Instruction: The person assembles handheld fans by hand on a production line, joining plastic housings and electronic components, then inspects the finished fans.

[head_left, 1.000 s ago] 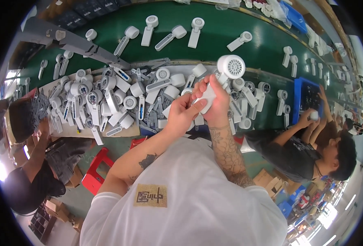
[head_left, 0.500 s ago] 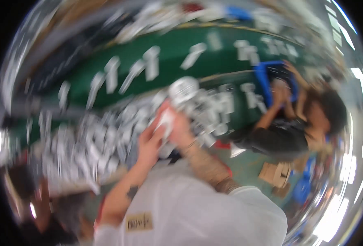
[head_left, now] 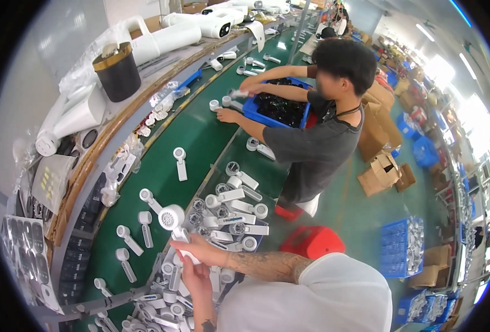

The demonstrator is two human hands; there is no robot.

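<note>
One fan in both hands, a pile beside the belt

In the head view, the only view, the fan is raised over the edge of the belt, beside the pile, its round grille up and its handle slanting down toward the person. The right hand is closed around the handle. The left hand meets the handle's lower end from below; its fingertips are partly hidden, so I cannot tell whether it grips or only steadies.

As for progress, this fan looks whole from outside: grille on, handle joined. Whether anything inside is unfinished cannot be seen. It has not been put down yet. Several other fans lie apart from one another on the belt and look like pieces already passed along. The pile seems mixed: some heads have grilles, others show dark insides, so I judge that many remain at a half-built stage. Farther along the belt, a co-worker reaches across a blue bin of dark parts toward more fans, which suggests another stage is unfinished there.
</note>
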